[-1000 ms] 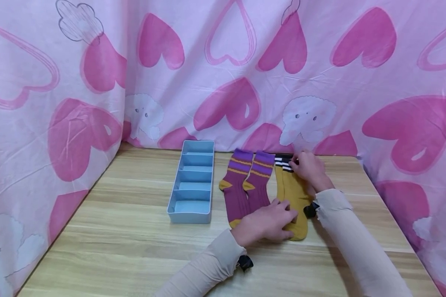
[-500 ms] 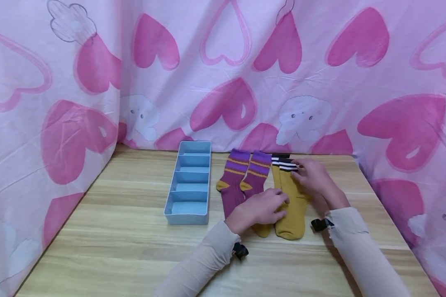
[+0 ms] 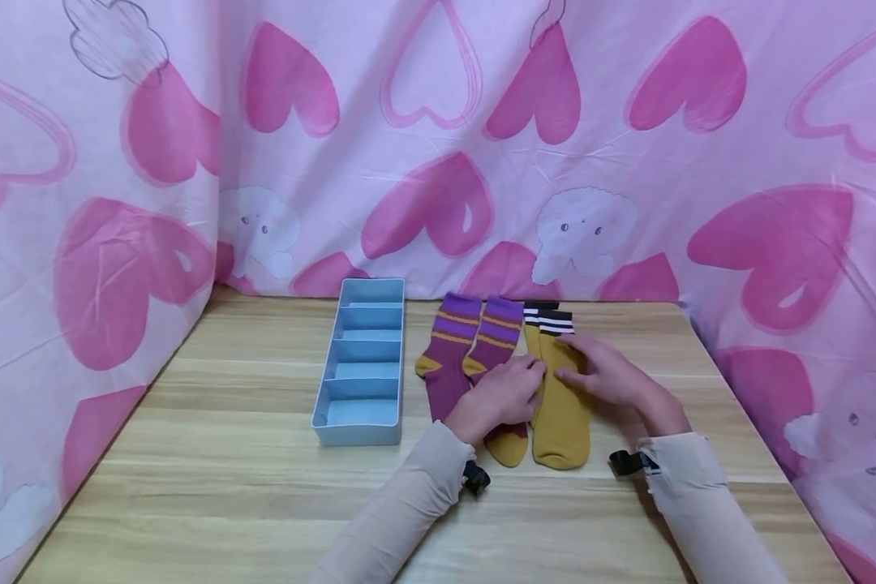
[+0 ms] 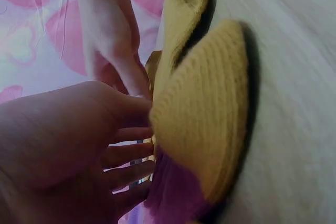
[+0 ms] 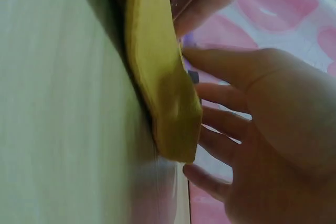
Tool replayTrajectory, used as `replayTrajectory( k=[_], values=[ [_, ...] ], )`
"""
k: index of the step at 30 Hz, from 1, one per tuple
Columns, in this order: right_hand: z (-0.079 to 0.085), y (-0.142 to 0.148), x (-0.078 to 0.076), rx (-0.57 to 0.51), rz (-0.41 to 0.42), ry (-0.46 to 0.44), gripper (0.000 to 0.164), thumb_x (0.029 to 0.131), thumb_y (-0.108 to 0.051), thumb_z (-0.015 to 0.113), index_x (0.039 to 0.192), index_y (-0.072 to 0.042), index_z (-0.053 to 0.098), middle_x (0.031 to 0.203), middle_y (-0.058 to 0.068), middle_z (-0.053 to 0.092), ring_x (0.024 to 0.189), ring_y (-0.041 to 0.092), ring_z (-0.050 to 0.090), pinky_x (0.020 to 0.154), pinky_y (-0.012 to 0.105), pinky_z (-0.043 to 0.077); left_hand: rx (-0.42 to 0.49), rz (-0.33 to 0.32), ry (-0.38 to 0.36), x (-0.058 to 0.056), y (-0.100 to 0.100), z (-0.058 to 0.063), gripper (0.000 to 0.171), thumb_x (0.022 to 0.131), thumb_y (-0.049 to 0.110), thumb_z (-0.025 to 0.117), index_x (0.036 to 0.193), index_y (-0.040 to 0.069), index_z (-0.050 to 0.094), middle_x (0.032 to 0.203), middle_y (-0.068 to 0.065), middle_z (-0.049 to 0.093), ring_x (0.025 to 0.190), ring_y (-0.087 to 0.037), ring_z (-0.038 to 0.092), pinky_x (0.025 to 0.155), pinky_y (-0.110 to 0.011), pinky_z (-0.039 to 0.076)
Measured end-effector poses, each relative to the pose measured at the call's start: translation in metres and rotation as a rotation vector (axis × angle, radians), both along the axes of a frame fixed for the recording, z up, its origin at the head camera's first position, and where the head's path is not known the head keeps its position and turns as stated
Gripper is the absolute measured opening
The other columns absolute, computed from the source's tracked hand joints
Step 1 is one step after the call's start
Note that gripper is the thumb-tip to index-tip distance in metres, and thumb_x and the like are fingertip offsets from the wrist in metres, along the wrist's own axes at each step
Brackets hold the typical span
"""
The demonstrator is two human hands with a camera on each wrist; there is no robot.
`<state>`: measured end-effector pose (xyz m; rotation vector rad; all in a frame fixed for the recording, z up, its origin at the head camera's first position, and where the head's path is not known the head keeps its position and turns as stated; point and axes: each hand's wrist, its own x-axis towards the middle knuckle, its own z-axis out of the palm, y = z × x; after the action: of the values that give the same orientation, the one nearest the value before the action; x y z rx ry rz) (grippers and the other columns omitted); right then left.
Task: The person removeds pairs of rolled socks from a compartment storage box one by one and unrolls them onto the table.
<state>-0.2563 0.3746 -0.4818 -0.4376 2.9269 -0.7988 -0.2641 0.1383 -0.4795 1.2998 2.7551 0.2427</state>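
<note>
Two mustard-yellow socks point(image 3: 564, 422) with black-and-white striped cuffs lie overlapped on the table, the right one mostly covering the other. My left hand point(image 3: 502, 393) reaches over the maroon-and-purple socks point(image 3: 448, 345), fingertips at the yellow socks' left edge. In the left wrist view its fingers point(image 4: 128, 153) extend beside a maroon sock's yellow toe point(image 4: 210, 108). From the right, my right hand point(image 3: 613, 377) has its fingertips on the upper part of the top yellow sock. The right wrist view shows its fingers point(image 5: 226, 121) spread along that sock's edge point(image 5: 152, 51).
Left of the socks stands a blue-grey organizer box point(image 3: 358, 435) with several compartments in a row. All of this is on a wood-grain table point(image 3: 212, 454). A pink curtain with hearts point(image 3: 427, 207) hangs behind the table and along both sides.
My right hand has come away from the striped cuffs and moved down the sock. My left hand has moved up from the yellow toes. The yellow cuffs now overlap more closely.
</note>
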Motion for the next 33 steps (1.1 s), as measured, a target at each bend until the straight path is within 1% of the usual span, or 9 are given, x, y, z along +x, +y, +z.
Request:
replayTrajectory(
  k=[3, 6, 10, 13, 17, 23, 25, 30, 33],
  values=[
    [0.000, 0.000, 0.003, -0.023, -0.005, -0.097, 0.086, 0.098, -0.039, 0.081, 0.164, -0.002, 0.041, 0.168, 0.025, 0.044, 0.155, 0.047, 0.041, 0.127, 0.067, 0.033, -0.006, 0.003, -0.006, -0.001, -0.003, -0.001, 0.044, 0.110, 0.028, 0.059, 0.151, 0.011, 0.058, 0.148, -0.003, 0.062, 0.136, -0.018, 0.061, 0.110, -0.031, 0.055],
    [0.000, 0.004, 0.008, -0.051, -0.015, -0.182, 0.104, 0.092, -0.049, 0.085, 0.170, -0.006, 0.031, 0.175, 0.023, 0.031, 0.161, 0.047, 0.030, 0.129, 0.067, 0.028, -0.031, -0.010, -0.009, -0.001, -0.003, -0.001, 0.052, 0.109, 0.033, 0.061, 0.155, 0.009, 0.055, 0.157, -0.004, 0.058, 0.146, -0.018, 0.055, 0.118, -0.031, 0.050],
    [0.003, 0.008, 0.010, -0.061, -0.024, -0.243, 0.116, 0.087, -0.053, 0.088, 0.173, -0.010, 0.023, 0.179, 0.021, 0.023, 0.164, 0.047, 0.025, 0.130, 0.067, 0.026, -0.084, -0.015, -0.034, 0.000, -0.003, 0.000, 0.064, 0.109, 0.041, 0.061, 0.163, 0.009, 0.047, 0.170, -0.006, 0.046, 0.159, -0.019, 0.043, 0.127, -0.031, 0.040],
    [0.004, 0.011, 0.010, -0.055, -0.033, -0.275, 0.118, 0.086, -0.055, 0.088, 0.174, -0.013, 0.022, 0.179, 0.021, 0.021, 0.164, 0.048, 0.024, 0.129, 0.068, 0.027, -0.106, -0.009, -0.057, 0.000, -0.003, 0.000, 0.067, 0.109, 0.043, 0.061, 0.165, 0.009, 0.044, 0.174, -0.006, 0.040, 0.162, -0.020, 0.038, 0.130, -0.032, 0.037],
    [0.004, 0.016, 0.009, -0.042, -0.044, -0.295, 0.117, 0.086, -0.056, 0.088, 0.174, -0.016, 0.022, 0.180, 0.021, 0.021, 0.163, 0.050, 0.025, 0.128, 0.068, 0.028, -0.111, 0.001, -0.073, 0.000, -0.002, 0.000, 0.067, 0.109, 0.043, 0.061, 0.165, 0.011, 0.043, 0.174, -0.006, 0.039, 0.163, -0.020, 0.037, 0.131, -0.033, 0.035],
    [0.006, 0.024, 0.008, -0.006, -0.040, -0.273, 0.118, 0.085, -0.058, 0.088, 0.173, -0.012, 0.024, 0.180, 0.023, 0.019, 0.164, 0.051, 0.021, 0.129, 0.069, 0.024, -0.101, 0.023, -0.104, 0.001, -0.004, 0.000, 0.059, 0.110, 0.042, 0.059, 0.165, 0.026, 0.045, 0.175, -0.004, 0.038, 0.164, -0.021, 0.034, 0.131, -0.037, 0.036],
    [0.006, 0.027, 0.008, 0.012, -0.030, -0.252, 0.116, 0.086, -0.059, 0.087, 0.172, -0.012, 0.026, 0.179, 0.023, 0.020, 0.164, 0.051, 0.019, 0.130, 0.073, 0.017, -0.090, 0.018, -0.101, 0.002, -0.005, 0.000, 0.056, 0.110, 0.039, 0.059, 0.164, 0.029, 0.046, 0.174, -0.005, 0.038, 0.163, -0.021, 0.034, 0.130, -0.038, 0.038],
    [0.009, 0.037, 0.012, 0.017, 0.012, -0.227, 0.103, 0.091, -0.050, 0.086, 0.170, -0.012, 0.032, 0.179, 0.027, 0.019, 0.164, 0.055, 0.014, 0.124, 0.083, -0.003, -0.072, 0.009, -0.104, 0.004, -0.005, -0.001, 0.054, 0.111, 0.036, 0.057, 0.163, 0.035, 0.047, 0.174, -0.006, 0.038, 0.163, -0.023, 0.035, 0.130, -0.040, 0.038],
    [0.012, 0.043, 0.016, -0.006, 0.018, -0.264, 0.101, 0.091, -0.043, 0.087, 0.170, -0.012, 0.032, 0.179, 0.027, 0.016, 0.164, 0.056, 0.013, 0.123, 0.084, -0.003, -0.066, 0.012, -0.122, 0.005, -0.004, -0.002, 0.054, 0.110, 0.036, 0.057, 0.164, 0.035, 0.047, 0.175, -0.006, 0.036, 0.164, -0.023, 0.034, 0.131, -0.041, 0.036]
  ],
)
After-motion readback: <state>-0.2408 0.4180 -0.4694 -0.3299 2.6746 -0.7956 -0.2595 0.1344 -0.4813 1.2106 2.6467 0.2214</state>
